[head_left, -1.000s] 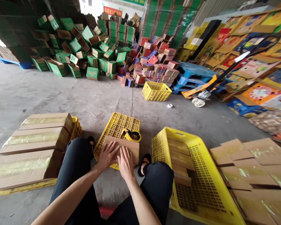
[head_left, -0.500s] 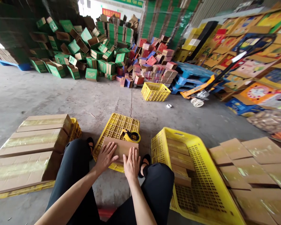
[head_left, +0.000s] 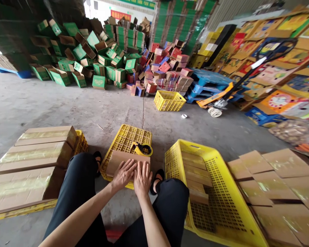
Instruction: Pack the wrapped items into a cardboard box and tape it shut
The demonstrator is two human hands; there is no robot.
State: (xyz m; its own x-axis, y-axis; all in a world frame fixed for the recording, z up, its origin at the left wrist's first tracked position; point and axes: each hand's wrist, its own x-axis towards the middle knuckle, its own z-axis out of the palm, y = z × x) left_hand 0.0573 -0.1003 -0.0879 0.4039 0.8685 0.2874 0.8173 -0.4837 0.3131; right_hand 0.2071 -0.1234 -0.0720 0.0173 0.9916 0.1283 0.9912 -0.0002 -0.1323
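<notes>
A flat brown cardboard piece [head_left: 118, 159] lies on an upturned yellow crate [head_left: 128, 135] between my knees. My left hand [head_left: 123, 175] and my right hand [head_left: 142, 178] rest side by side on its near edge, fingers stretched flat and pressing down. A yellow tape dispenser [head_left: 142, 149] sits on the crate just beyond the cardboard, to the right.
A large yellow crate [head_left: 221, 192] with stacked cardboard stands to my right, with more taped cardboard pieces [head_left: 280, 181] beyond it. Taped boxes [head_left: 33, 161] lie stacked at my left. Green and red cartons [head_left: 113, 58], a small yellow basket [head_left: 169, 100], a tape roll [head_left: 184, 116] and a pallet jack [head_left: 221, 101] stand farther off.
My hands have drawn together at the cardboard's near edge after being spread apart half a second ago. The cardboard has shifted slightly left on the crate.
</notes>
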